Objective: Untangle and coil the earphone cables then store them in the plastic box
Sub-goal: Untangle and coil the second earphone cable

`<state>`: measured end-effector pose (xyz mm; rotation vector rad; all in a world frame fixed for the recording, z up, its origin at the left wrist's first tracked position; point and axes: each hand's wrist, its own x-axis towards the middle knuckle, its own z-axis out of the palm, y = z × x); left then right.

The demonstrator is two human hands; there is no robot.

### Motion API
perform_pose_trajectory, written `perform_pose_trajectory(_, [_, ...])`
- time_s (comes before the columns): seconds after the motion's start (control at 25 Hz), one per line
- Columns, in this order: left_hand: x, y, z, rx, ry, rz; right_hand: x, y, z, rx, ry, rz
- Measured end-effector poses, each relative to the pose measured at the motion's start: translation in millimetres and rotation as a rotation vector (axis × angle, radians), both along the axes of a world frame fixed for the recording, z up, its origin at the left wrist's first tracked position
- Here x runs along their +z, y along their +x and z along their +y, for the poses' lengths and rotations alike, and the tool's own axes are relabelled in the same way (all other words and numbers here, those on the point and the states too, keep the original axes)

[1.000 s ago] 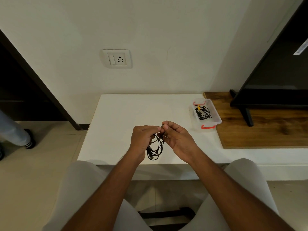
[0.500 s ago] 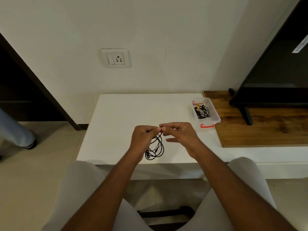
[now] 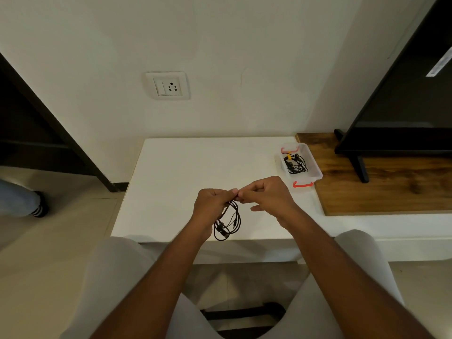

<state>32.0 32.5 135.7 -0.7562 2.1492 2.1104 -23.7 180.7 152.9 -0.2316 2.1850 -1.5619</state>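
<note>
A black earphone cable (image 3: 228, 222) hangs in loose loops above the front of the white table (image 3: 186, 167). My left hand (image 3: 212, 204) grips the top of the loops in a fist. My right hand (image 3: 267, 195) pinches the cable's top end right beside the left thumb, fingertips touching. A clear plastic box (image 3: 314, 167) with red clips stands open at the table's right edge, apart from both hands. Inside it lies another black earphone cable (image 3: 294, 163) with a yellow tie.
A wooden board (image 3: 381, 189) lies right of the box and carries a black TV stand (image 3: 359, 165). A wall socket (image 3: 168, 86) sits above the table. Another person's leg and shoe (image 3: 29, 204) stand on the floor at far left. My knees are below the table's front edge.
My right hand has turned from cupping the coil to pinching its top with the fingertips, and both hands rose slightly. The person's foot at left shifted.
</note>
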Motion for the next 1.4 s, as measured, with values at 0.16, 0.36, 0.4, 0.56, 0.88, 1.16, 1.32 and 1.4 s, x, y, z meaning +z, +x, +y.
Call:
perform_pose_trajectory(0.16, [-1,-1,-2,-0.008,0.180,-0.101,4,-2,1,-0.026,-0.005,-0.046])
perform_pose_trajectory(0.36, [3,-5,-2,-0.017,0.229,-0.133,2,1,-8,-0.105,-0.035,0.067])
perform_pose_trajectory(0.4, [3,-6,-3,-0.021,0.234,-0.133,2,1,-10,-0.108,-0.029,0.092])
perform_pose_trajectory(0.56, [0,-6,-8,-0.067,0.262,-0.151,6,-5,-7,-0.248,-0.115,0.122])
perform_pose_trajectory(0.88, [1,-3,-6,-0.086,0.308,-0.094,-10,5,-8,-0.010,-0.237,-0.217])
perform_pose_trajectory(1.16, [-3,-3,-10,-0.039,0.582,0.020,-8,0,-5,-0.249,-0.330,-0.248])
perform_pose_trajectory(1.32, [-3,-3,-10,-0.054,0.605,0.045,-9,-2,0,-0.302,-0.408,-0.327])
perform_pose_trajectory(1.4, [-3,-3,-10,-0.050,0.588,0.050,-9,-2,-1,-0.304,-0.411,-0.331])
